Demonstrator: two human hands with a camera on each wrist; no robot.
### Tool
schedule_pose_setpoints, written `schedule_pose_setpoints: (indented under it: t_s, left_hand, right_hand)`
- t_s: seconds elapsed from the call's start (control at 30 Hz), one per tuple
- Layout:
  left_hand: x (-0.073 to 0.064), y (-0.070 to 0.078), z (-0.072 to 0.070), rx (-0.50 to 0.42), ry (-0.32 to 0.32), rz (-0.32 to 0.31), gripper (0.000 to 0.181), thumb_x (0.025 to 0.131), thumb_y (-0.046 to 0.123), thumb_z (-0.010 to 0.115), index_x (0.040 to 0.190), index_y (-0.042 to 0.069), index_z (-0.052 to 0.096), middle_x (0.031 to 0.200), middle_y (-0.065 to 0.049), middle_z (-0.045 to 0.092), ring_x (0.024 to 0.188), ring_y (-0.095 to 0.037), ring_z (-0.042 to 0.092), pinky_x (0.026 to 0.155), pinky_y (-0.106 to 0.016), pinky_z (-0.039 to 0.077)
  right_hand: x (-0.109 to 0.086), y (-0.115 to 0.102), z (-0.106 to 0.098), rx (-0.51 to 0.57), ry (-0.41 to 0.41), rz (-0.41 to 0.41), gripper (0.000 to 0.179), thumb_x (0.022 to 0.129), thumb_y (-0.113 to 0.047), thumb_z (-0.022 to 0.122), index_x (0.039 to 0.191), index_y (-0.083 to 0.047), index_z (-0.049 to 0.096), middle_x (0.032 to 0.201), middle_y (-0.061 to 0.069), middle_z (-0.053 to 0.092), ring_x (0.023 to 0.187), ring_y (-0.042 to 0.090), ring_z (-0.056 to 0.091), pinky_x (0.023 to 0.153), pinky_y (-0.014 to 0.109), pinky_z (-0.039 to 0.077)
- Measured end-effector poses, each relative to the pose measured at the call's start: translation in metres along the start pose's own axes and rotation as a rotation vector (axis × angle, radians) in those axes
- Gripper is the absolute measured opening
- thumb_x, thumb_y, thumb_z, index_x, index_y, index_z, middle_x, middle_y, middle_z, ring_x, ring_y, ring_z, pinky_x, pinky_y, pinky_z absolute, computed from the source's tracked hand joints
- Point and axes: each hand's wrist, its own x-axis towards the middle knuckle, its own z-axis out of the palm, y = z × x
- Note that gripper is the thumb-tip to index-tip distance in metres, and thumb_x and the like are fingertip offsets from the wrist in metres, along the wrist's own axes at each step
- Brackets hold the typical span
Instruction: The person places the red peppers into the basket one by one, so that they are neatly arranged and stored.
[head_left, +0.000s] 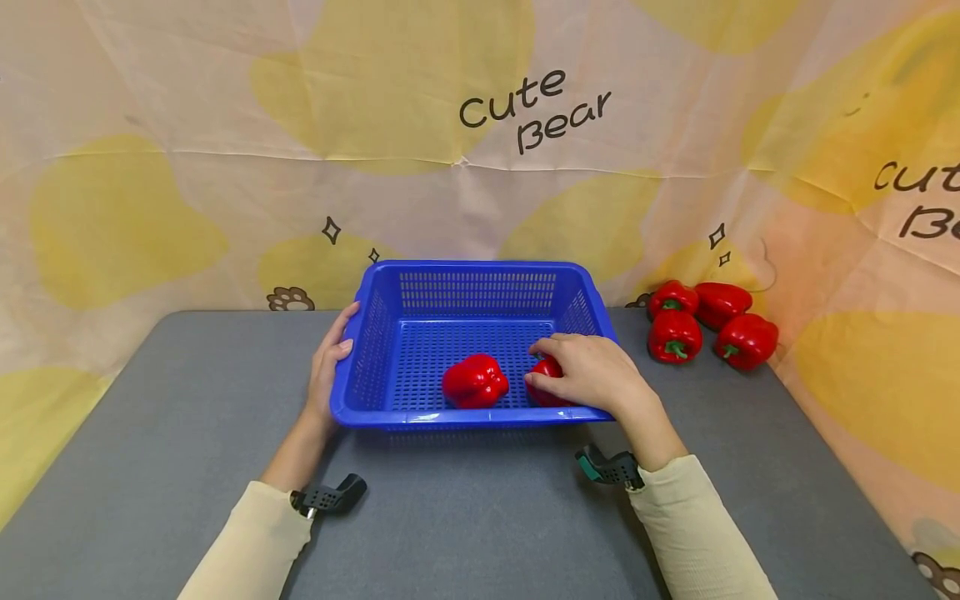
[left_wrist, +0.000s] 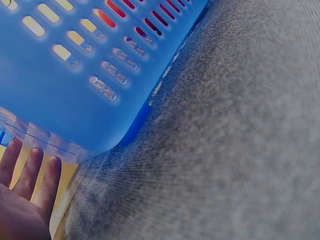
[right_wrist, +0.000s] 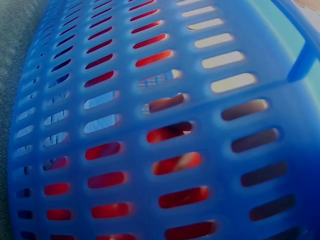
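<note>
A blue plastic basket with slotted walls stands on the grey table, filling most of both wrist views. Inside its front right part, my right hand grips a red bell pepper with thumb and fingers, covering much of it. A second red bell pepper lies on its side near the middle of the basket's front wall. Against the basket's left side rests my left hand, its fingers fairly straight along the outer wall. Through the slots in the right wrist view, red patches of pepper show.
Several more red bell peppers sit in a cluster at the table's back right, outside the basket. A patterned yellow and pink cloth hangs right behind the grey table.
</note>
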Motion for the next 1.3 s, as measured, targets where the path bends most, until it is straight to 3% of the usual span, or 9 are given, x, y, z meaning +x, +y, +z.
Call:
schedule_pose_setpoints:
  t_s: [1.3]
  left_hand:
    - [0.0026,-0.0058,-0.0022,0.045,0.028,-0.017,0.057,0.102,0.022,0.031,0.16,0.023,0.03,0.166,-0.009,0.025,0.129,-0.019,0.047,0.094,-0.022,0.052]
  right_hand:
    - [0.0001,0.0005,0.0006,-0.016,0.004,0.024,0.05,0.091,-0.054,0.064,0.125,-0.018,0.07,0.113,0.002,0.075,0.092,0.019,0.07,0.075,0.039,0.056]
